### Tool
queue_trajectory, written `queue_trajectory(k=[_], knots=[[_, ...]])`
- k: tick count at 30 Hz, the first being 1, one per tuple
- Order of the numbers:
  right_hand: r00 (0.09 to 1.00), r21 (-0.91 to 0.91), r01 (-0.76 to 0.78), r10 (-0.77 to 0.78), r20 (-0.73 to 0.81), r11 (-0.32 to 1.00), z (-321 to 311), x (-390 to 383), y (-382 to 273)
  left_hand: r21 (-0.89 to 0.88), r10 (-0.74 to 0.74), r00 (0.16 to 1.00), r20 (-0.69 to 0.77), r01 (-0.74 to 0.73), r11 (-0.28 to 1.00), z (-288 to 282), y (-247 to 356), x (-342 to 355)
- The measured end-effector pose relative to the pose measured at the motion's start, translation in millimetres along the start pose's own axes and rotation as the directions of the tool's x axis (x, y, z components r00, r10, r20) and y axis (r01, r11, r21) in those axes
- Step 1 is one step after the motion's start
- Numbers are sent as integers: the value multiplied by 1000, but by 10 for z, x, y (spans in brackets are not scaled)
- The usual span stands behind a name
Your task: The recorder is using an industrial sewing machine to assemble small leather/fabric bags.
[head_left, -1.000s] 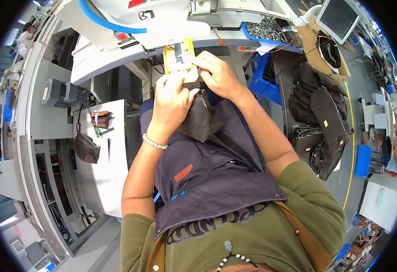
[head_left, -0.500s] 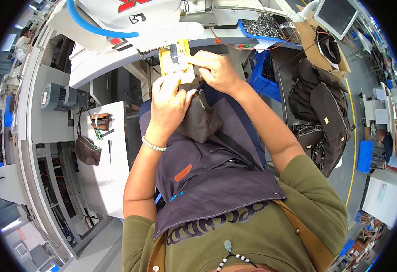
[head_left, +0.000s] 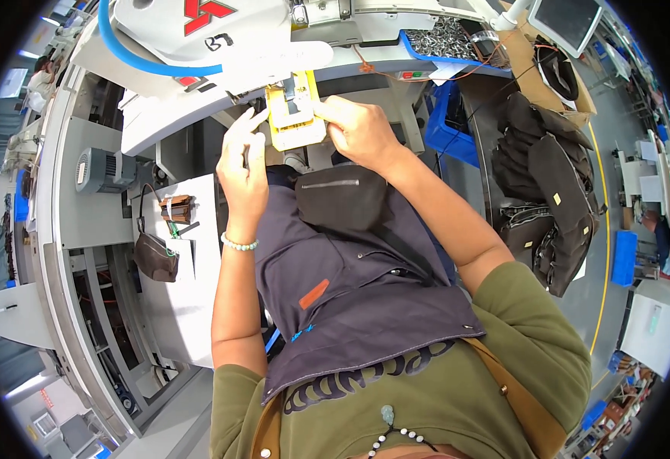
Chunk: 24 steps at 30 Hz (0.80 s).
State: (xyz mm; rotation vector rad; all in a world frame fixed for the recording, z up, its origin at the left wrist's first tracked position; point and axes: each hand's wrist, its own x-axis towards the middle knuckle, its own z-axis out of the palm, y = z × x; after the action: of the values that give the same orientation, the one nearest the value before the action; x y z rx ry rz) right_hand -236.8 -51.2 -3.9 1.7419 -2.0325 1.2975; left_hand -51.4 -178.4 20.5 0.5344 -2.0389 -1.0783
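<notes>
A yellow-framed machine plate [head_left: 298, 138] with a bright metal middle juts out under the white sewing machine head [head_left: 273, 59]. Beside its left edge is my left hand [head_left: 243, 168], fingers apart and holding nothing I can see. My right hand [head_left: 361, 136] has its fingers bent together at the plate's right edge; whatever is between the fingertips is hidden. Below the plate, on my apron-covered lap, rests a dark brown pouch [head_left: 339, 203] with a zipper along its upper part. Neither hand touches the pouch.
Small metal parts fill a blue-edged tray [head_left: 442, 42] at the back right. Dark brown bags [head_left: 553, 183] are piled on the right. A small brown pouch [head_left: 156, 256] lies on the white side table [head_left: 185, 306] at left, near a grey motor [head_left: 105, 170].
My left hand has let go of the pouch and moved left, its fingers now beside the plate. The pouch has settled on my lap, zipper side showing. My right hand stays at the plate's edge.
</notes>
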Motion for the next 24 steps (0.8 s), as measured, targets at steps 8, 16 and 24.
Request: queue_trajectory(k=[8, 16, 24], knots=[[997, 34, 22, -20, -77, 999, 116, -38, 7, -227, 29, 991, 131, 2, 974, 52, -107, 96], [996, 26, 48, -46, -71, 999, 97, -11, 24, -296, -12, 977, 211, 75, 952, 87, -100, 85], [998, -42, 51, -52, -27, 998, 40, 2, 8, -501, -70, 975, 211, 169, 849, 192, -192, 207]])
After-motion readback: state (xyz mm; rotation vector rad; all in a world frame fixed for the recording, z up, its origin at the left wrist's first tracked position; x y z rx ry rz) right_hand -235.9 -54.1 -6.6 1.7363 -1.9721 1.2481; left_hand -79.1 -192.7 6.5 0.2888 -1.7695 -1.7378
